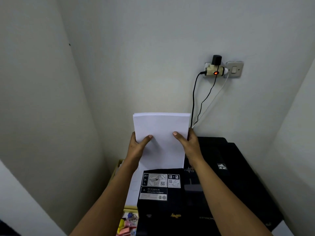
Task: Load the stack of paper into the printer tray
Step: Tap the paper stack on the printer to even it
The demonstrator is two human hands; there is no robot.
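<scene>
Before matte walls, left grip and right grip clasp flat paper stack.

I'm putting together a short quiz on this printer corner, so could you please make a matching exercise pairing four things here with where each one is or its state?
Things:
1. stack of paper
2. printer
3. adapter light
4. light switch

Descriptions:
A. glowing red
B. on the wall, right of the plugs
C. held upright between left hand and right hand
D. black, below the hands

Pairs: 1-C, 2-D, 3-A, 4-B
</scene>
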